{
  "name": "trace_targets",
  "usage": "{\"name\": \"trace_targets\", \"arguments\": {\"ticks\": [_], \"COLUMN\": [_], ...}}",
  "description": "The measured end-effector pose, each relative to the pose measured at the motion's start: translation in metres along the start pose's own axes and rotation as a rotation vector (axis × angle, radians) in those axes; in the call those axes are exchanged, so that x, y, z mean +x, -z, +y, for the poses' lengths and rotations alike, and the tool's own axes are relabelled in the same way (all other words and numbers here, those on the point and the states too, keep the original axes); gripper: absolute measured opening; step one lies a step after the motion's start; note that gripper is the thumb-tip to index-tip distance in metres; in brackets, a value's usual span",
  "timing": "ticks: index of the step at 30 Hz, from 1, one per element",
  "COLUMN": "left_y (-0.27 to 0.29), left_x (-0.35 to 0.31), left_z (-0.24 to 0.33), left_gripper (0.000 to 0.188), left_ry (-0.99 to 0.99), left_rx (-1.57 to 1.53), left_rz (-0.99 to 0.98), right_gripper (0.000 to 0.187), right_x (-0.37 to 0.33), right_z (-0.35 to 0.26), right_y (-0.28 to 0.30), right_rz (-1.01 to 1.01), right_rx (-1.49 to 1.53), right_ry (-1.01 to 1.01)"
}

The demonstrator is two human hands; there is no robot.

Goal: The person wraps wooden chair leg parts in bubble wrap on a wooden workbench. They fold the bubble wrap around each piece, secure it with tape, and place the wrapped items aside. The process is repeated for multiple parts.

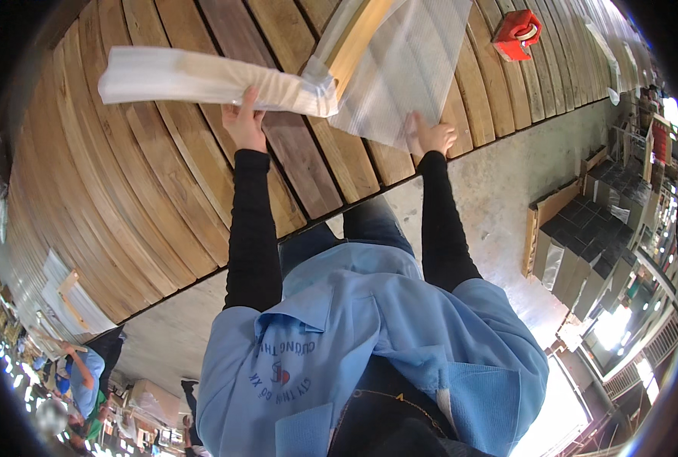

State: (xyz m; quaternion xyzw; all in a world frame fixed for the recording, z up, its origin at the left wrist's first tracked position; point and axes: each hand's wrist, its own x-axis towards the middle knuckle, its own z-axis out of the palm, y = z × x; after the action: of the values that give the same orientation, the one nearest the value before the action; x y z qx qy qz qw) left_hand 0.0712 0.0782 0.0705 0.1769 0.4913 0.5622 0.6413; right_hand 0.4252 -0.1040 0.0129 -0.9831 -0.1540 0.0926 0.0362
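Wrapped wooden piece (202, 80): a long, flat timber part sheathed in translucent white foam wrap, lying across the slatted wooden workbench (148, 198) near its front edge, running from the upper left toward the centre of the view. Its right end meets a second wooden piece (354, 38), which angles up and away and is partly covered by a loose sheet of foam wrap (403, 68).

Left hand (244, 122): positioned at the lower edge of the wrapped wooden piece, fingers curled up against the wrap and in contact with it. Whether the fingers close fully around the piece cannot be told, as the piece hides their tips.

Right hand (429, 137): resting at the lower corner of the foam sheet, close to the bench edge, fingers together and bent down onto the sheet. A firm pinch on the sheet cannot be confirmed.

Both forearms are in black sleeves, under a light blue work shirt (369, 335).

Surroundings: a red tape dispenser (515, 34) sits on the bench, well apart from both hands, toward the upper right. Dark stacked boxes (582, 244) stand on the concrete floor to the right. Another person in a blue shirt (84, 377) is at work at the lower left, far from the bench area in use.
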Motion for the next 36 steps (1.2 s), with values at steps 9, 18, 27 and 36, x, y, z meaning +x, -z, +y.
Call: {"name": "trace_targets", "arguments": {"ticks": [9, 18, 27, 36], "left_y": [-0.017, -0.104, -0.089, -0.076], "left_x": [-0.054, -0.09, -0.078, -0.074], "left_z": [-0.012, -0.01, -0.042, -0.063], "left_gripper": [0.066, 0.06, 0.072, 0.084], "left_ry": [0.18, 0.204, 0.149, 0.196], "left_rx": [-0.104, -0.162, -0.217, -0.149], "left_rz": [0.248, 0.259, 0.167, 0.101], "right_gripper": [0.077, 0.097, 0.077, 0.07], "right_x": [0.011, -0.047, -0.102, -0.133], "right_z": [0.059, -0.048, -0.038, -0.02], "right_y": [0.045, 0.023, -0.001, 0.013], "right_rz": [0.201, -0.106, -0.091, -0.049], "right_rx": [0.351, 0.158, -0.115, 0.268], "right_ry": [0.214, 1.041, 0.944, 0.754]}}
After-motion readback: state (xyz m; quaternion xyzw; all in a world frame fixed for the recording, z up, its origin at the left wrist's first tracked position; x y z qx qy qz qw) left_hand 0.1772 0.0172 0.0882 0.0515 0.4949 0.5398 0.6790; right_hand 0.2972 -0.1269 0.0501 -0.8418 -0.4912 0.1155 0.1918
